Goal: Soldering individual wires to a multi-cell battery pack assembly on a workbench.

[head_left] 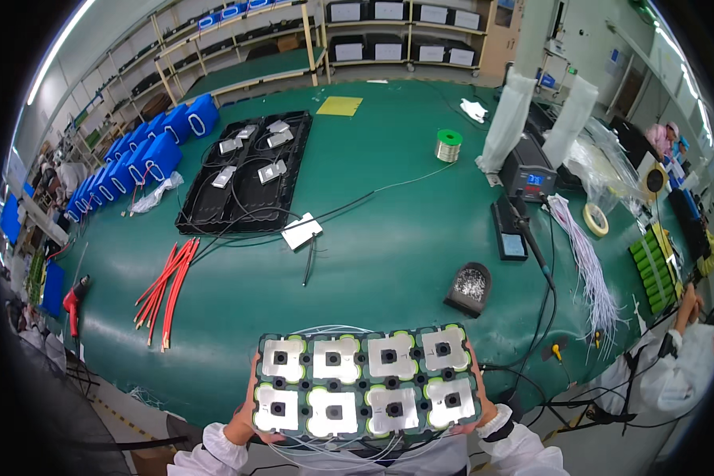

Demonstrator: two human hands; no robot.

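A battery pack [347, 381] is held level at the near edge of the table. Its dark frame carries two rows of silvery nickel plates, with yellow-green cell ends showing round them. Thin white wires stick out along its far and near sides. My left hand [247, 414] is closed on the pack's left end, and my right hand [482, 401] grips its right end. Most of the fingers are hidden under and behind the pack.
Red wires [169, 292] and a black tray [250, 174] with silver pieces lie on the left. A soldering station [527, 170], its iron [535, 246], a metal-shavings holder [470, 287] and white wires [583, 270] stand right. Blue packs [155, 155] line the far left; a co-worker's hand [688, 308] shows far right.
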